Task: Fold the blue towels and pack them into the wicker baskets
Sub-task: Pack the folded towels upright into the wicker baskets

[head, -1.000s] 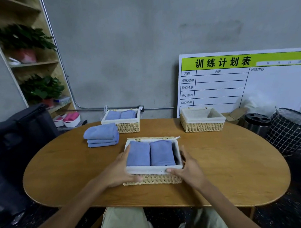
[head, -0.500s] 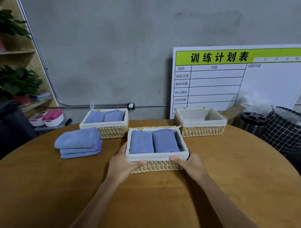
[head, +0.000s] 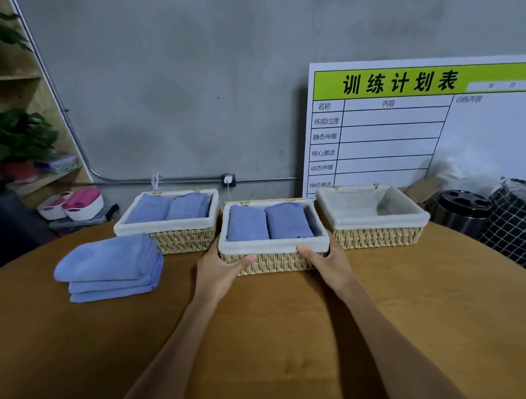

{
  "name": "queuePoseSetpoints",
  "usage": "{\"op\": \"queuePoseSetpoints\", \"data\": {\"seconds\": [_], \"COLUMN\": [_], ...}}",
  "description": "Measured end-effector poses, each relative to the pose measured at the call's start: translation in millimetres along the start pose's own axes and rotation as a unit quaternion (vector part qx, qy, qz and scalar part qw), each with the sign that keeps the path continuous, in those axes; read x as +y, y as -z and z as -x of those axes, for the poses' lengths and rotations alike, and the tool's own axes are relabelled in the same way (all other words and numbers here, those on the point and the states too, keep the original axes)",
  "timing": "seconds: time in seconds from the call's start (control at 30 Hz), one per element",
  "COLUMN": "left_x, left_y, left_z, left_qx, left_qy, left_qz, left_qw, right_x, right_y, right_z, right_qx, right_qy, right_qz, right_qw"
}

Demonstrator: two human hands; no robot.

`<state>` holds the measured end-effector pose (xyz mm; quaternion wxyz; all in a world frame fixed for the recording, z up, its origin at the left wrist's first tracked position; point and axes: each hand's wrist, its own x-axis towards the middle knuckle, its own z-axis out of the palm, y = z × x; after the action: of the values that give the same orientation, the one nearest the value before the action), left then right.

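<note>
Hands grip the middle rectangular wicker basket [head: 273,250], left hand [head: 220,269] and right hand [head: 328,262] curled round its front corners; long axis runs left-right. It sits mid-row on the round wooden table [head: 281,334], holding two folded blue towels [head: 268,223]. Three baskets altogether; three towels stacked [head: 110,268] left of it.

Three pale straw woven wicker baskets [head: 271,262] carry off-white cloth liners [head: 377,221]. The folded towels [head: 267,223] between the two grips are periwinkle blue, as is the folded towel stack [head: 110,268] left of the left grip. The wooden counter [head: 281,334] is warm honey brown. The white planning board [head: 407,129] has a lime-green header with black characters. The black fabric bin [head: 514,223] bears a white grid.
</note>
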<state>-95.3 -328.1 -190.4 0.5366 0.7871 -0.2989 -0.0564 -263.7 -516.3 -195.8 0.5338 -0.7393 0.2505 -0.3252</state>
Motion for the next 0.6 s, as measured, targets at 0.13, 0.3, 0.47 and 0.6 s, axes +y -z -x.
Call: {"op": "queuePoseSetpoints", "data": {"seconds": [0.13, 0.3, 0.47, 0.6], "left_x": [-9, -16, -13, -15], "left_y": [-10, -20, -24, -27], "left_z": [-25, -44, -54, -58], "left_qx": [0.001, -0.001, -0.008, 0.001], "left_qy": [0.003, -0.013, -0.012, -0.011], "left_qz": [0.027, 0.031, 0.048, 0.053], "left_qw": [1.000, 0.999, 0.999, 0.999], "right_x": [4, 13, 15, 16], "right_y": [-6, -9, -10, -13], "right_z": [-24, -47, -61, -65], "right_qx": [0.017, 0.024, 0.016, 0.010], "right_qy": [0.007, 0.006, 0.005, 0.004], "right_qz": [0.004, 0.021, 0.028, 0.032], "right_qw": [1.000, 0.999, 0.999, 0.999]}}
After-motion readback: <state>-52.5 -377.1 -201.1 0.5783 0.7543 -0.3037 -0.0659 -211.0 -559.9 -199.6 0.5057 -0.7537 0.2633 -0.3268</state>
